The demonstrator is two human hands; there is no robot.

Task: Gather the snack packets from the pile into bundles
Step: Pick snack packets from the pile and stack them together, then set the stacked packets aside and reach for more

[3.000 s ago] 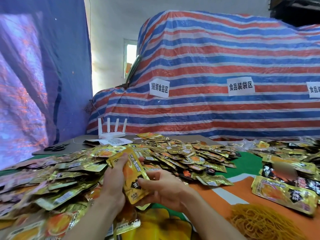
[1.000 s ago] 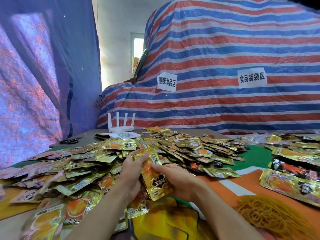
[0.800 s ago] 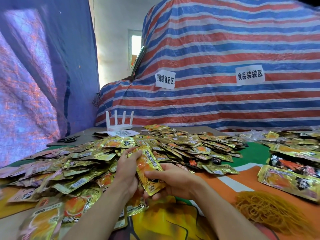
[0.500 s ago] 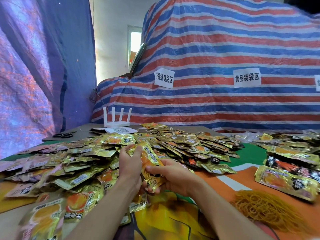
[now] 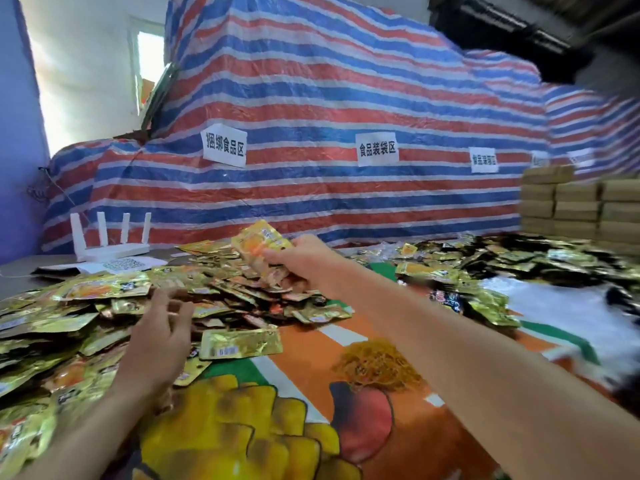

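A large pile of gold snack packets (image 5: 104, 306) covers the left and middle of the table. My right hand (image 5: 304, 258) is stretched forward above the pile and grips a small stack of gold and orange packets (image 5: 263, 247), held up in the air. My left hand (image 5: 159, 341) hovers low over the near part of the pile with its fingers spread and holds nothing. One packet (image 5: 240, 342) lies flat by itself just right of my left hand.
A heap of yellow rubber bands (image 5: 377, 362) lies on the orange printed table cover (image 5: 311, 375). More packets (image 5: 502, 265) spread at the right. A white router (image 5: 110, 244) stands at the back left. Stacked brown boxes (image 5: 581, 202) and a striped tarpaulin (image 5: 346, 116) rise behind.
My left hand let go of the packets and dropped over the pile. My right hand carried the stack forward and up. The camera swung to the right.
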